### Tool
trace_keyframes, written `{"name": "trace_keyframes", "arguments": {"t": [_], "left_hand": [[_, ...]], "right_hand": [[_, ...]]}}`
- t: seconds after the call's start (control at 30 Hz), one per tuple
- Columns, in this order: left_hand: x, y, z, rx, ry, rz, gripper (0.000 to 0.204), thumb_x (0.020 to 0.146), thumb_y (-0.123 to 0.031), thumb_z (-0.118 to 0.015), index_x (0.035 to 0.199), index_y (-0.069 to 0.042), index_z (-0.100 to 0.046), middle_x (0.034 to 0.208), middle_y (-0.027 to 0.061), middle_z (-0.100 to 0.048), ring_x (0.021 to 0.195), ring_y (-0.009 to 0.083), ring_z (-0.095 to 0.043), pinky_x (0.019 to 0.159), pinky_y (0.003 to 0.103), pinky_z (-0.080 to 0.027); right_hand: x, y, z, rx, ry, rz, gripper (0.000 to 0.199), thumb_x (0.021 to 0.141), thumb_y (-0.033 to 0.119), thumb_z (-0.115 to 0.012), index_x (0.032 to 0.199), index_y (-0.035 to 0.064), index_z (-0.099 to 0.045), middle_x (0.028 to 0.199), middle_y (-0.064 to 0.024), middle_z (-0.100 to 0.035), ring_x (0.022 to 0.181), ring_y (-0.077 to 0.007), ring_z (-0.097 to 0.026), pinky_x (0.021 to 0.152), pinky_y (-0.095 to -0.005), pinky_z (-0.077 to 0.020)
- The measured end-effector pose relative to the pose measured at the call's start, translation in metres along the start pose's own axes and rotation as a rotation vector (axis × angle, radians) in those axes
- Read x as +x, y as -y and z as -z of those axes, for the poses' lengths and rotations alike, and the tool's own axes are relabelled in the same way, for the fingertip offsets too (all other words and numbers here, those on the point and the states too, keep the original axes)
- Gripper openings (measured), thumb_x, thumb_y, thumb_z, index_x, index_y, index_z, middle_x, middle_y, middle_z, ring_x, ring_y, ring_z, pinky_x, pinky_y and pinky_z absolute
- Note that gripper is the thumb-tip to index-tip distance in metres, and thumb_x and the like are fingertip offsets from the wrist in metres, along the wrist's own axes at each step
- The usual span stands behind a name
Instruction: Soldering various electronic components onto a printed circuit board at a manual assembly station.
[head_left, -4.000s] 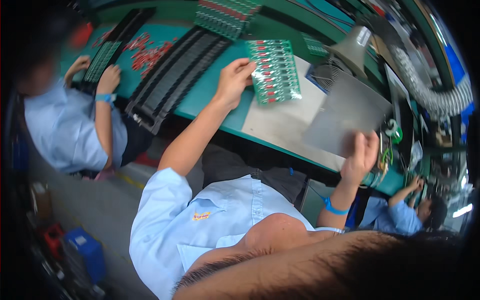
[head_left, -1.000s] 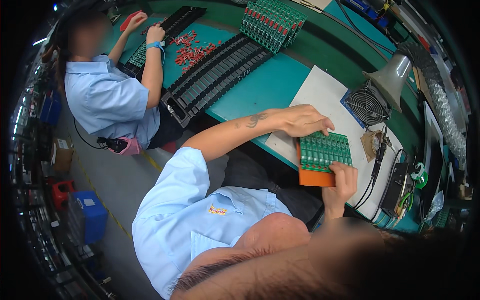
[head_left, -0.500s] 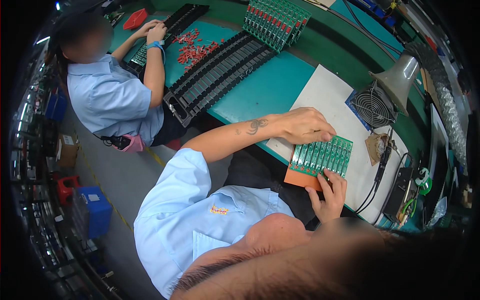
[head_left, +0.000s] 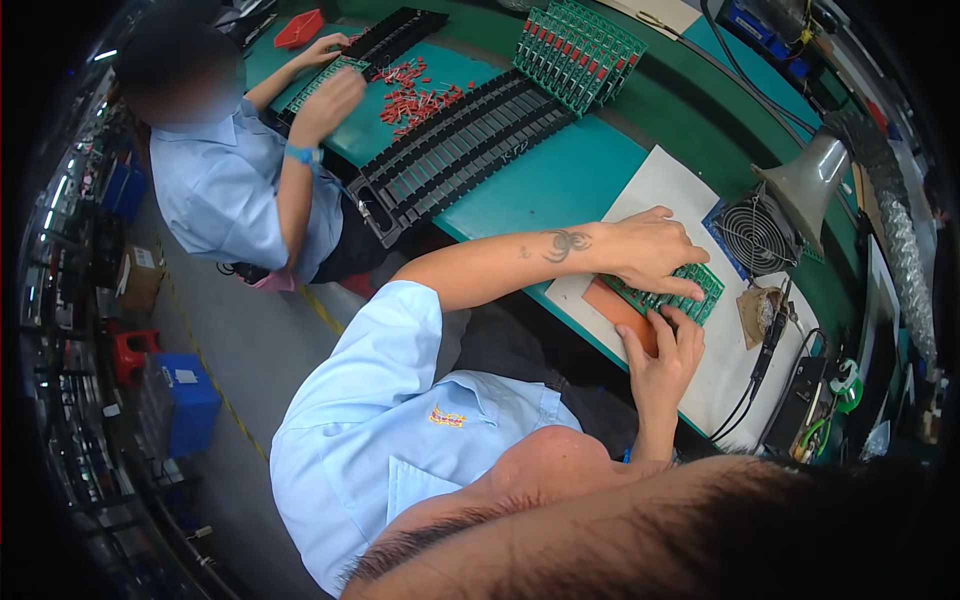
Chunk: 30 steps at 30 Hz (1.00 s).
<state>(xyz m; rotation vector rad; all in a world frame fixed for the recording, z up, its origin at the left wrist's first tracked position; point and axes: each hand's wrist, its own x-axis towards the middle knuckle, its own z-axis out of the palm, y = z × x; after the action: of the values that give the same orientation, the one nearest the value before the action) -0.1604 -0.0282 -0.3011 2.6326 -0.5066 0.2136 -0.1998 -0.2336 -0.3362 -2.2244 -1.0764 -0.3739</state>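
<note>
My left hand (head_left: 655, 256) reaches across a green circuit board panel (head_left: 708, 292), its thumb on the near side and its fingers bent over the far edge. Much of the panel is hidden under that hand. Lying against the panel is a flat orange plate (head_left: 612, 304), which shows on its left and near side. My right hand (head_left: 668, 358) is closed at the near edge, thumb by the orange plate and fingertips against the panel. The panel is tilted on the plate; whether it touches all along cannot be seen.
White paper (head_left: 672, 192) covers the bench here. A fan (head_left: 752, 238) and a grey funnel hood (head_left: 803, 180) stand beyond, with a corded tool (head_left: 768, 330) at right. A black slatted rail (head_left: 465, 155), upright boards (head_left: 580, 55) and red components (head_left: 410, 105) lie toward a co-worker (head_left: 235, 185).
My left hand has moved right and over the panel, which has shifted right and tilted, baring more orange plate. The co-worker's nearer hand has come back from the rail.
</note>
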Motion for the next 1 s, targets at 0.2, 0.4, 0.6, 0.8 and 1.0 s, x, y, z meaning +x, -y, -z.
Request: {"name": "trace_keyframes", "arguments": {"t": [0.2,0.4,0.6,0.8,1.0], "left_hand": [[-0.001,0.009,-0.014,0.028,-0.092,-0.077,0.053,0.081,-0.039,-0.079,0.125,-0.01,-0.069,0.105,0.0095,-0.07,0.104,0.0296,-0.064,0.103,0.048,-0.041],[0.0,0.013,-0.016,0.022,-0.083,-0.061,0.058,0.073,-0.033,-0.084,0.125,-0.012,-0.069,0.111,0.0057,-0.065,0.107,0.0259,-0.06,0.098,0.043,-0.041],[0.001,0.013,-0.017,-0.037,-0.016,-0.035,0.06,0.076,-0.031,-0.085,0.131,-0.014,-0.066,0.116,0.0056,-0.062,0.113,0.0261,-0.057,0.099,0.043,-0.04],[0.004,0.004,-0.013,-0.09,-0.021,-0.046,0.057,0.079,-0.029,-0.084,0.131,-0.011,-0.066,0.119,0.0057,-0.062,0.115,0.0266,-0.056,0.11,0.047,-0.034],[0.002,0.001,-0.008,-0.038,0.019,0.005,0.058,0.079,-0.027,-0.084,0.132,-0.009,-0.065,0.122,0.0064,-0.062,0.116,0.0255,-0.058,0.116,0.05,-0.029]], "right_hand": [[-0.002,0.003,-0.004,-0.001,-0.059,-0.022,0.038,0.073,0.018,-0.09,0.103,0.0011,-0.075,0.119,-0.0106,-0.065,0.104,-0.0289,-0.059,0.095,-0.0391,-0.0472],[-0.001,-0.007,-0.005,0.024,-0.072,0.032,0.037,0.077,0.017,-0.087,0.107,0.0011,-0.073,0.112,-0.011,-0.065,0.098,-0.0265,-0.058,0.092,-0.0375,-0.0468],[-0.027,-0.037,0.018,0.933,-0.551,-0.59,0.034,0.102,0.005,-0.057,0.135,-0.0015,-0.056,0.111,-0.012,-0.063,0.089,-0.0153,-0.057,0.081,-0.0269,-0.047],[-0.019,-0.067,0.035,1.703,-0.7,-0.77,0.043,0.111,0.029,-0.05,0.145,0.003,-0.045,0.114,-0.0107,-0.062,0.085,-0.0136,-0.055,0.075,-0.027,-0.046],[0.008,-0.077,0.032,1.601,-0.877,-0.706,0.044,0.11,0.034,-0.052,0.143,0.0046,-0.045,0.115,-0.0117,-0.063,0.087,-0.0144,-0.056,0.077,-0.0287,-0.0484]]}}
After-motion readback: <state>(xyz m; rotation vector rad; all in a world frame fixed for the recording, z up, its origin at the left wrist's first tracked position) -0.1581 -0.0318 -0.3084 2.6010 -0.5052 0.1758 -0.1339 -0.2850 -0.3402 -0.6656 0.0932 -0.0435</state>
